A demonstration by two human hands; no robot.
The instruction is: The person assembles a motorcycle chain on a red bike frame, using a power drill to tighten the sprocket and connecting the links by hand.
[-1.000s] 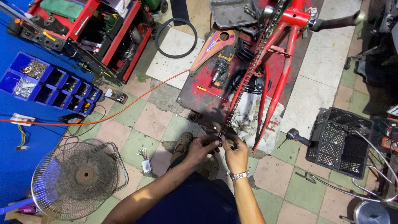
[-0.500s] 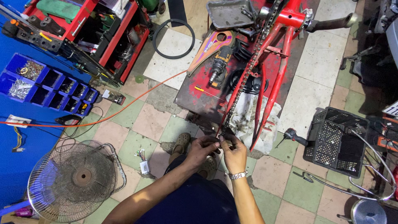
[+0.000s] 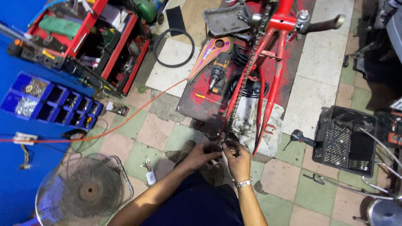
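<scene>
So both hands, left hand point(image 3: 203, 154) and right hand point(image 3: 238, 161), were pinched shut on the lower end of the chain point(image 3: 245, 79) at the red frame's point(image 3: 272, 83) bottom tip, probably joining links, needing steady fingers.

Both hands, left hand point(image 3: 202, 153) and right hand point(image 3: 238, 161), meet at the near end of a drive chain point(image 3: 247, 71), which runs along a bike frame point(image 3: 274, 67) lying on a floor mat point(image 3: 197, 106). A cordless drill point(image 3: 218, 71) lies on the mat, left of the chain. A rag point(image 3: 251, 125) lies under the frame. A fan guard point(image 3: 83, 190) sits on the floor at near left, a plastic crate point(image 3: 345, 140) at right, and a parts organiser point(image 3: 50, 100) at far left.
</scene>
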